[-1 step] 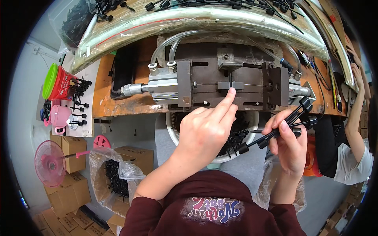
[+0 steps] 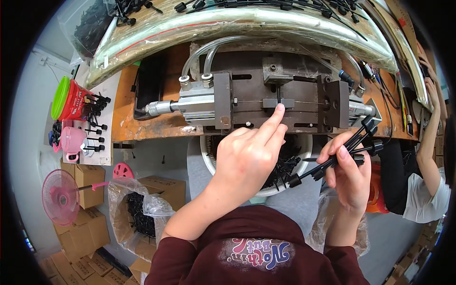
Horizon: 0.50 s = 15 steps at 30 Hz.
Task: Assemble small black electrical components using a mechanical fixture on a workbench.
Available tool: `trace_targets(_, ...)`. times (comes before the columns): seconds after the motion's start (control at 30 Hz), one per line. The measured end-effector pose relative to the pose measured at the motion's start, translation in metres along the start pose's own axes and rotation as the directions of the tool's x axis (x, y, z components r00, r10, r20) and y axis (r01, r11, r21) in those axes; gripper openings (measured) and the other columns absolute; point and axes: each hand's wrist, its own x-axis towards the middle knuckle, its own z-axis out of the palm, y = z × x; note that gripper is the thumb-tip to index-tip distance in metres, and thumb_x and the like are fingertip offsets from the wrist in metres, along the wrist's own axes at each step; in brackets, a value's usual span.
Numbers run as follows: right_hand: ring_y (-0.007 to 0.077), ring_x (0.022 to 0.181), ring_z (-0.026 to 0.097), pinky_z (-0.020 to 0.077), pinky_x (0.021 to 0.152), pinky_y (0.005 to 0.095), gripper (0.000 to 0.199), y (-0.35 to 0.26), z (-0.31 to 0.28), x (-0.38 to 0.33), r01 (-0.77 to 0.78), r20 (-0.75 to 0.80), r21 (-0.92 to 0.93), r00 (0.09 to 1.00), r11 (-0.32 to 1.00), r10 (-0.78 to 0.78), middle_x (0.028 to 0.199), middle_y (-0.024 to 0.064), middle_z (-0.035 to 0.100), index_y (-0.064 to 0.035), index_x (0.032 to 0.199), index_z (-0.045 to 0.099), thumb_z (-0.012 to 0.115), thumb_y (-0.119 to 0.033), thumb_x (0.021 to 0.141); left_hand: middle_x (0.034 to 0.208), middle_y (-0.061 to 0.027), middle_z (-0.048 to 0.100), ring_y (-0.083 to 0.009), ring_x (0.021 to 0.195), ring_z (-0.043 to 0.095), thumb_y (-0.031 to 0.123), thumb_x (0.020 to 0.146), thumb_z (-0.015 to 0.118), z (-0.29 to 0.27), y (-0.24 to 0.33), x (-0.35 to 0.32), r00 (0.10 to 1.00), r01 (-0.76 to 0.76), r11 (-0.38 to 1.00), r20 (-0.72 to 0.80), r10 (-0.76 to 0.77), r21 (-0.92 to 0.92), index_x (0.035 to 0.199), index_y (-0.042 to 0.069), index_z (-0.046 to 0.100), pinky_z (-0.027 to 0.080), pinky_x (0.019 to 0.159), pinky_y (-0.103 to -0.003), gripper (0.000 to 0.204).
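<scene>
My left hand [image 2: 247,161] reaches to the metal clamping fixture [image 2: 297,116] on the bench. Its index fingertip rests at the small grey block [image 2: 270,103] in the middle, against the lower end of a thin black rod [image 2: 279,93] lying in the slot. The other fingers are partly curled, and the thumb is hidden. To the right, my right hand [image 2: 351,178] is closed round a bunch of black plastic rods [image 2: 352,141] with ribbed caps, pointing different ways. Below my hands, a white basket [image 2: 207,159] on my lap holds many similar black pieces.
Air cylinders [image 2: 197,104] and clear hoses [image 2: 192,57] flank the fixture. Behind it, a plastic-wrapped shelf [image 2: 237,21] carries more rods. A red bucket [image 2: 78,99], pink cup [image 2: 72,140] and pink fan [image 2: 60,197] stand left. Another person's arm [image 2: 427,137] is at right.
</scene>
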Motion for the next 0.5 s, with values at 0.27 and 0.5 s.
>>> trace_targets(0.27, 0.0109, 0.044, 0.052, 0.0405, 0.038, 0.0185, 0.017, 0.0025, -0.0011, 0.0, 0.002, -0.042, 0.054, 0.999, 0.999, 0.0, 0.08, 0.0196, 0.064, 0.0027, 0.094, 0.054, 0.058, -0.014, 0.095, 0.116, -0.0092, 0.068, -0.0183, 0.061, 0.065, 0.011, 0.069, 0.078, -0.0003, -0.0004, 0.0034, 0.999, 0.031, 0.999, 0.012, -0.031, -0.026, 0.09, 0.005, 0.07, 0.05, 0.057, -0.027, 0.024)
trace_targets(0.5, 0.0104, 0.042, 0.05, 0.0406, 0.037, 0.0196, 0.017, 0.0038, 0.0003, -0.0007, 0.015, -0.111, 0.035, 0.994, 0.999, -0.011, 0.08, 0.0193, 0.064, 0.0018, 0.094, 0.052, 0.057, -0.014, 0.096, 0.116, -0.0129, 0.067, -0.017, 0.068, 0.068, 0.01, 0.069, 0.079, -0.0083, -0.0002, 0.0004, 0.994, 0.102, 0.95, 0.054, -0.09, -0.296, 0.098, 0.004, 0.071, 0.054, 0.063, -0.027, 0.03)
